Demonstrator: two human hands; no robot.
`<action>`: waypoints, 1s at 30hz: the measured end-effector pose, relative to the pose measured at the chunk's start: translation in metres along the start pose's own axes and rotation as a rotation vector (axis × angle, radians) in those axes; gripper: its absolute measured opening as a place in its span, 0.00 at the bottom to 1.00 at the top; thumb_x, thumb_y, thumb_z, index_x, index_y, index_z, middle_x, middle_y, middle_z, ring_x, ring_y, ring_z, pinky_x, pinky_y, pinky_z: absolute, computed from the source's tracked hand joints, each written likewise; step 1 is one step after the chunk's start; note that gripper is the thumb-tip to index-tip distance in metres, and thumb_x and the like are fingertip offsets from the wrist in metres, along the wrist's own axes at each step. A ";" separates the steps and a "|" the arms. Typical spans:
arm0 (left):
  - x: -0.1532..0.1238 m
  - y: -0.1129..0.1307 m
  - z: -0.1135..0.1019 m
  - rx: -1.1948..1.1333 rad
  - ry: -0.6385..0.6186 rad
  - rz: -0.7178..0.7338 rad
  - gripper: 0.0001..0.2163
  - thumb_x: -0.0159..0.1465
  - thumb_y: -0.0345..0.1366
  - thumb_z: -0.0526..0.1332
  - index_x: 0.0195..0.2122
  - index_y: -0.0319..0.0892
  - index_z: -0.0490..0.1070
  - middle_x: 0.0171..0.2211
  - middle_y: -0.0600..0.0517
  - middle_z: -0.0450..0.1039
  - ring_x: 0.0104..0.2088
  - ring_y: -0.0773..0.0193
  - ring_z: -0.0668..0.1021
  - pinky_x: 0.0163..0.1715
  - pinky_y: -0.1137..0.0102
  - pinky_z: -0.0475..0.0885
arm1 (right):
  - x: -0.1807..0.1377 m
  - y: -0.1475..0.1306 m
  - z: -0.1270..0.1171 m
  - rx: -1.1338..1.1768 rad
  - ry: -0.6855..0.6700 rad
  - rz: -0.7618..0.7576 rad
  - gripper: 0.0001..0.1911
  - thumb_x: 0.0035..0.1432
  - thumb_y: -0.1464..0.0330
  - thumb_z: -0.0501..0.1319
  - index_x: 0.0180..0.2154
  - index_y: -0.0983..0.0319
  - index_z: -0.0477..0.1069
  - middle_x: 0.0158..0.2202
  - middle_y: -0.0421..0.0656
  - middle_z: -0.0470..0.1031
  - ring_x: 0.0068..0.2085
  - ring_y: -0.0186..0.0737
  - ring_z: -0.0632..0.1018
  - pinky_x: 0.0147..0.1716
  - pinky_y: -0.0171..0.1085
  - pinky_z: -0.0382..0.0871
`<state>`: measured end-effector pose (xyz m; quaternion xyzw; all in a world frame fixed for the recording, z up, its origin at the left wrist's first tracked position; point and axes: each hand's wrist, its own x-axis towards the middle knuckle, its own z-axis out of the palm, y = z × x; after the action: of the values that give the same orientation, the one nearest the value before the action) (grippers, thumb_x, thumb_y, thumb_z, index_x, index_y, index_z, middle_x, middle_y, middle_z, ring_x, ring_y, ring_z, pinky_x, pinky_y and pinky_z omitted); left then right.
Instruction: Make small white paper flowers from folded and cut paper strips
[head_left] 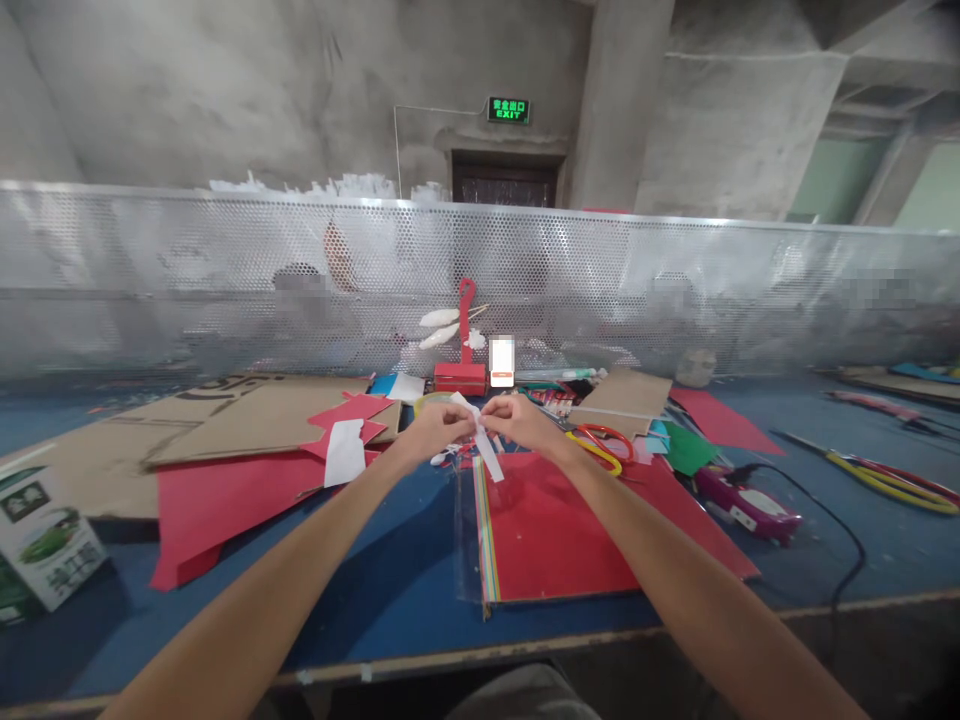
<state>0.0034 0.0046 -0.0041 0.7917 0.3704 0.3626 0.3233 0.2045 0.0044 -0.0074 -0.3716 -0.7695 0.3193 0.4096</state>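
Note:
My left hand [433, 428] and my right hand [520, 420] meet over the middle of the blue table [390, 590], both pinched on a narrow white paper strip [484, 448] that hangs down between them. Right under the hands lies a stack of coloured paper sheets in a clear sleeve [555, 530], red on top. Small white scraps [444, 458] lie beside my left hand.
Brown cardboard sheets [225, 425] and red paper [225, 500] cover the left. Scissors with red and yellow handles [604, 445], a purple glue gun [742, 500] with black cord, a red stand [463, 370], a green-white box [45, 540] and a perforated metal screen [225, 270] behind.

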 end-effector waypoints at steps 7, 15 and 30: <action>-0.003 0.006 0.000 -0.100 0.032 -0.013 0.12 0.59 0.43 0.62 0.31 0.38 0.77 0.28 0.51 0.73 0.28 0.66 0.73 0.30 0.72 0.69 | -0.001 -0.005 -0.002 0.073 -0.014 0.029 0.12 0.54 0.59 0.64 0.32 0.62 0.75 0.23 0.40 0.75 0.19 0.31 0.69 0.18 0.30 0.62; -0.004 0.010 0.000 -0.152 0.033 -0.025 0.11 0.59 0.42 0.62 0.32 0.38 0.76 0.27 0.52 0.73 0.28 0.68 0.73 0.32 0.72 0.69 | -0.005 -0.014 -0.003 0.152 -0.027 0.040 0.14 0.53 0.58 0.65 0.32 0.63 0.75 0.23 0.39 0.74 0.20 0.30 0.69 0.18 0.29 0.61; -0.005 0.017 -0.001 0.029 0.046 -0.028 0.11 0.56 0.42 0.63 0.30 0.37 0.77 0.25 0.52 0.73 0.26 0.67 0.71 0.25 0.74 0.64 | -0.002 -0.005 -0.002 0.050 -0.061 0.038 0.14 0.55 0.58 0.64 0.32 0.63 0.72 0.24 0.39 0.76 0.18 0.28 0.69 0.17 0.28 0.61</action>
<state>0.0059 -0.0080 0.0077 0.7825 0.3939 0.3709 0.3081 0.2060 0.0008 -0.0034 -0.3659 -0.7661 0.3575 0.3891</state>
